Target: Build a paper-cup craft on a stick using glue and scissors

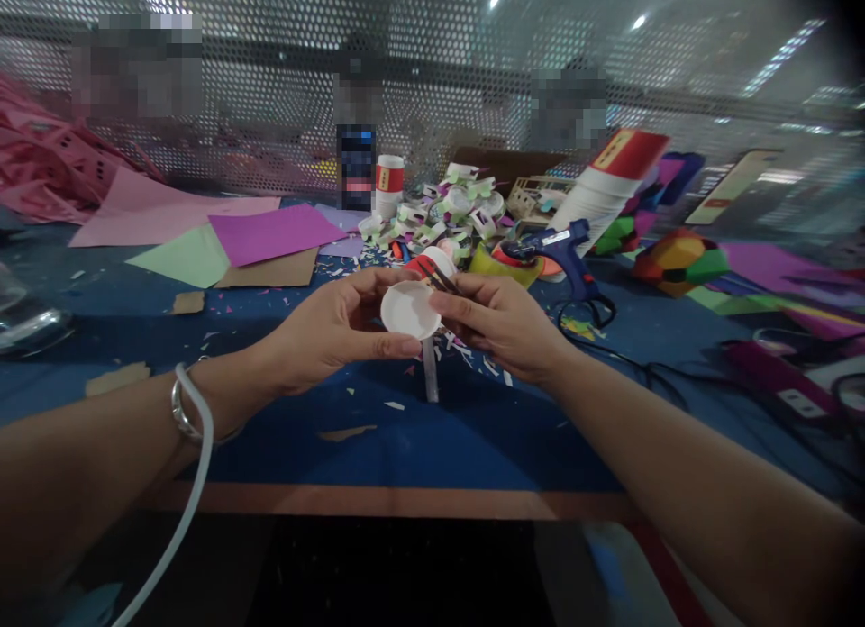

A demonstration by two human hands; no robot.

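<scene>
A small red and white paper cup (pixel 410 310) is held between both hands above the blue table, its round white end facing me. My left hand (pixel 338 325) grips it from the left, thumb under the lower edge. From the right, my right hand (pixel 496 316) has its fingers closed at the cup's edge, and thin dark strips show beside its fingertips. Just below the cup, a translucent stick (pixel 431 371) points down toward the table; what it is fixed to is hidden.
Behind the hands lies a pile of cut cups and paper pieces (pixel 466 204). A blue glue gun (pixel 564 249) with its cable and stacked cups (pixel 608 181) stand right. Coloured sheets (pixel 270 235) lie left. Scraps (pixel 348 433) litter the blue table (pixel 527 447).
</scene>
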